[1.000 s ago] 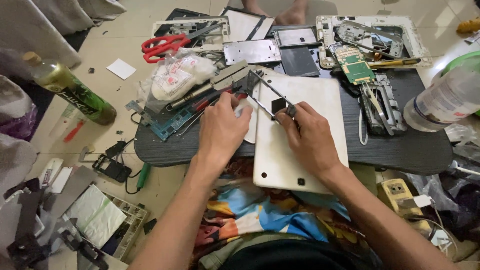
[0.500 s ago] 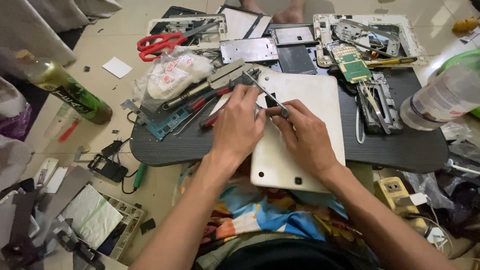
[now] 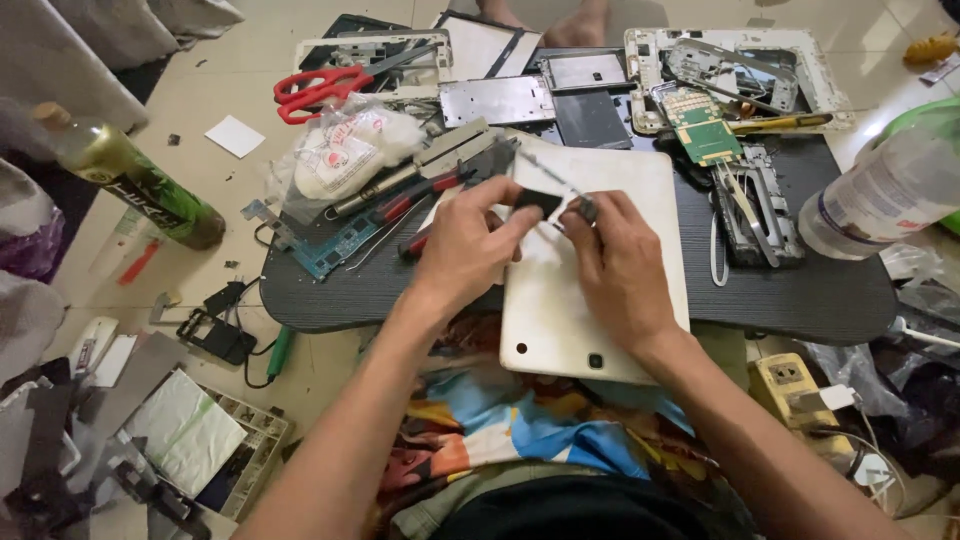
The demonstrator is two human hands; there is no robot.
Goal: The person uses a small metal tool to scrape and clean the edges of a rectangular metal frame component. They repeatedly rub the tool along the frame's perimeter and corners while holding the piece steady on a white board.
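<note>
Both hands, left hand (image 3: 470, 245) and right hand (image 3: 615, 265), pinch a small black part (image 3: 540, 203) above the white tablet back (image 3: 600, 320), which overhangs the dark board's (image 3: 800, 295) near edge.

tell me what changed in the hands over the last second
The left hand closed in from the left until its fingertips met the small dark part, which the right hand was already holding. Both hands now pinch it above the white tablet back. The tablet back, red scissors and green bottle stayed put.

One head-worn camera looks steeply down, close over the dark tabletop (image 3: 800, 290), facing twelve o'clock; no second view.
</note>
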